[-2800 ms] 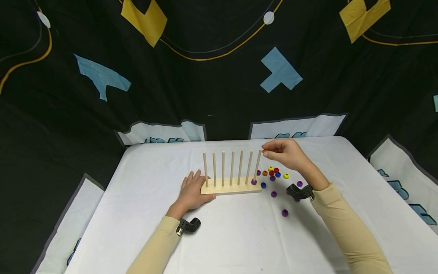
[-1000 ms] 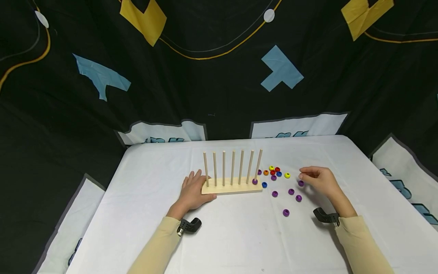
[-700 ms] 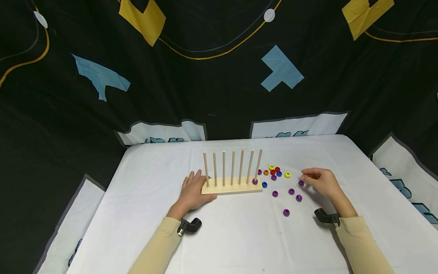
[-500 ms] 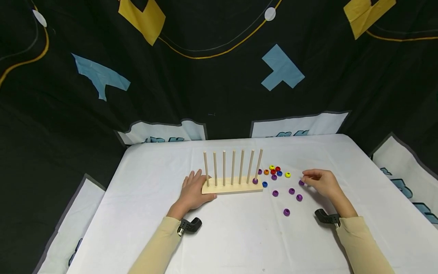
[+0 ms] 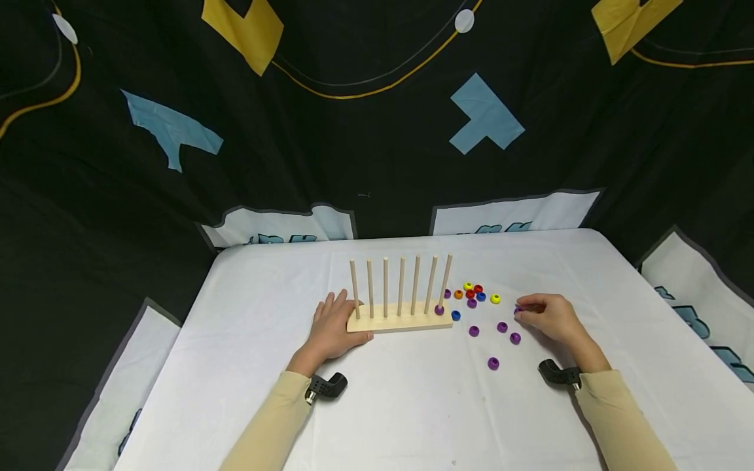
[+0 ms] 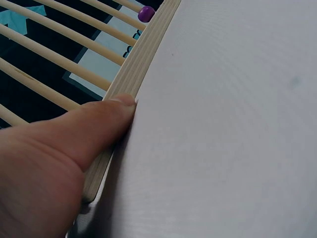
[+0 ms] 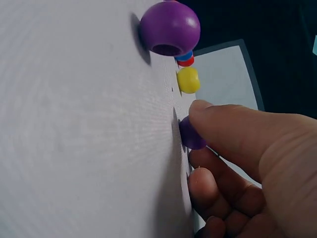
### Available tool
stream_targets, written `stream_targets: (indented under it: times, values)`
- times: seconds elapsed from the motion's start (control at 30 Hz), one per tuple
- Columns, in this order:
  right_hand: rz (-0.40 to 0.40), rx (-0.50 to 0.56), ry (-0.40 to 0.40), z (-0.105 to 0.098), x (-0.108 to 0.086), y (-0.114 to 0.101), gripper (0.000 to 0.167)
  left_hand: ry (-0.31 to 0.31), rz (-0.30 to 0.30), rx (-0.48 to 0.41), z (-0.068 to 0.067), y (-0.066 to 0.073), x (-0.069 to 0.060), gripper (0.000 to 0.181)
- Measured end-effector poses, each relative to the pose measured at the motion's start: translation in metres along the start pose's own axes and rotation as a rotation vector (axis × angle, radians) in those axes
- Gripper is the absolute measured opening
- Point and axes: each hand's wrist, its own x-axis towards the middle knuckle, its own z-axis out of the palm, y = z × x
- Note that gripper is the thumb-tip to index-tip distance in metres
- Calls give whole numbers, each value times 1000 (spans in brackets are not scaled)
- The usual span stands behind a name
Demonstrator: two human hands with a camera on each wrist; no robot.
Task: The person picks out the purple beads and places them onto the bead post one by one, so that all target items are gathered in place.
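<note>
Pinching a purple bead (image 7: pixel 192 136) by opposite sides, right in the head view, the right hand (image 5: pixel 551 318) probably meets something light, hard, slippery; the left hand (image 5: pixel 334 330) grips the wooden rack (image 5: pixel 398 322).

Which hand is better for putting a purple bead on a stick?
Probably the right hand: it pinches a purple bead, while the left hand holds one end of the wooden rack.

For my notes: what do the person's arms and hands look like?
The left sleeve and right sleeve are plain beige, ending at the wrists. Each wrist carries a black, curved wrist camera with a small silvery fitting. The left hand and right hand are ungloved; no cables show.
</note>
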Motion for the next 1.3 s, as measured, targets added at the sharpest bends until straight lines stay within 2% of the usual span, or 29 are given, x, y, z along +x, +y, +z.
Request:
stream_targets:
  times: [0.67, 1.3]
  values:
    - [-3, -56, -9, 2, 1, 3, 31, 20, 5, -11, 2, -1, -1, 70]
    - [-6, -19, 8, 1, 1, 1, 32, 23, 3, -12, 1, 1, 0, 70]
